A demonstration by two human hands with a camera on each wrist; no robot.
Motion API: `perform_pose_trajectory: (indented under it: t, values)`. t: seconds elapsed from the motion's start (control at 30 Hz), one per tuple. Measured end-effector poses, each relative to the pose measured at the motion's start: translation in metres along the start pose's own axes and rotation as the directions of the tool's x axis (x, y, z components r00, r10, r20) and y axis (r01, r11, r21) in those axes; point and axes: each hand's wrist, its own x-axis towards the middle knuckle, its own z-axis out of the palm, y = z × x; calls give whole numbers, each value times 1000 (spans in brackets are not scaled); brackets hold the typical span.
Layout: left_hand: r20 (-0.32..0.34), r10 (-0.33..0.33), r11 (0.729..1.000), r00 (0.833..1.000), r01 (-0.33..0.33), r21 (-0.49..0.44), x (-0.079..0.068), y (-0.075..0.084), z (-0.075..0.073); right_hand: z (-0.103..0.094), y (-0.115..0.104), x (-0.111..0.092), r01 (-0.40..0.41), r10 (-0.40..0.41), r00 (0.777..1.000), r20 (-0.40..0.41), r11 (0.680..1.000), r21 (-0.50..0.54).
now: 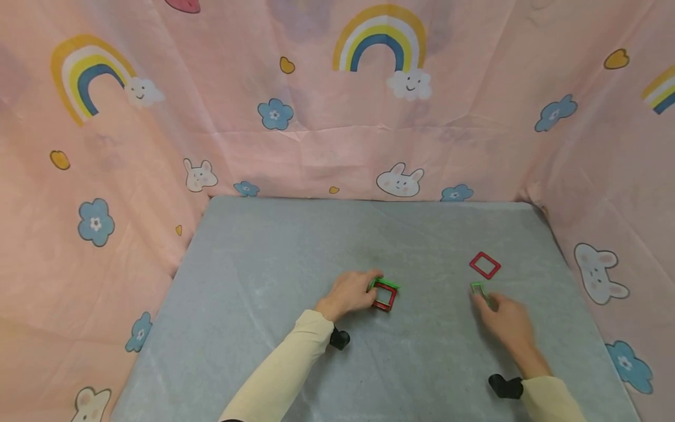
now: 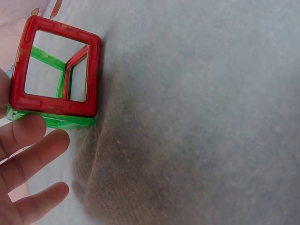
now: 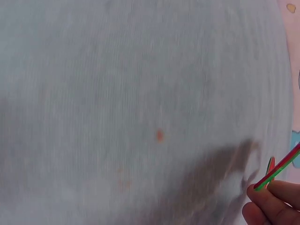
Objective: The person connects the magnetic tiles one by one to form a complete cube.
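My left hand is at the left side of a small box of magnetic tiles, with its fingertips on the edge. In the left wrist view, a red square frame tile faces the camera, with green and red tiles behind and along its side; thumb and index finger hold that side while the other fingers stay extended. My right hand pinches a thin magnetic tile, green in the head view. Its edge shows red and green stripes in the right wrist view.
A red square tile lies flat on the grey cloth-covered table, just beyond the right hand. Pink patterned curtain hangs along the back and both sides. Black wrist mounts hang below both wrists.
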Motion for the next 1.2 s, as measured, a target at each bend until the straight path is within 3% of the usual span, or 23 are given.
perform_pose_trajectory:
  t: [0.23, 0.4, 1.2]
  values:
    - [-142, 55, 998, 988, -53, 19, -1, -3, 3, 9, -9, 0, -35, 35, 998, 46, 999, -2]
    - [-205, 84, 996, 975, -79, 31, -2, -5, 3, 10, -11, 0, -26, 26, 999, 41, 1000, 7]
    - [-211, 78, 997, 974, -78, 9, -1, -4, 1, 30, -46, -7, 29, -36, 994, 101, 997, 68]
